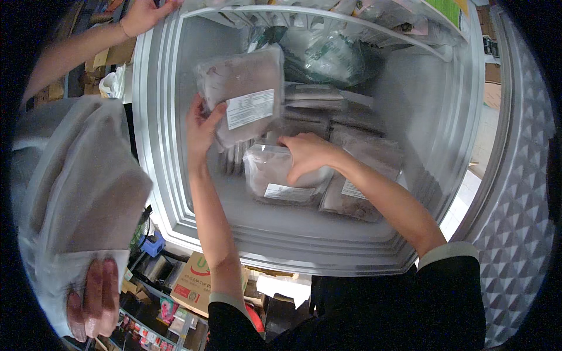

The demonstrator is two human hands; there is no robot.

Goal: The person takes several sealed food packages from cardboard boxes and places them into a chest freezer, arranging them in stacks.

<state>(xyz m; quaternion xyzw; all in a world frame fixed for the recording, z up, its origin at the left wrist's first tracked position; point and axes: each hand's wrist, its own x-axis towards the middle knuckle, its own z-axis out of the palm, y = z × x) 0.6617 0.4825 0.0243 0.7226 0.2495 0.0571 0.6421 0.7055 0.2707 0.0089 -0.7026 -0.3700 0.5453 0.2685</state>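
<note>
Inside the chest freezer (184,131), my left hand (204,125) grips a flat, frosted plastic packet (241,74) by its lower left side, thumb over the front. This packet bears a white printed label and is held tilted above the others. Lower down, my right hand (311,155) has hold of a second frosted packet (268,169) at its top edge, thumb on the front and fingertips partly hidden behind. Right beside it lies another labelled packet (369,153). More packets (314,94) are stacked behind. What the packets contain is unclear through the frost.
A co-worker's hand (96,298) holds several similar packets (96,184) at the left; another hand (142,19) is at the freezer's far left rim. A white wire basket (325,13) spans the back, above green-and-clear plastic bags (333,57). Cardboard boxes (193,281) stand outside, below.
</note>
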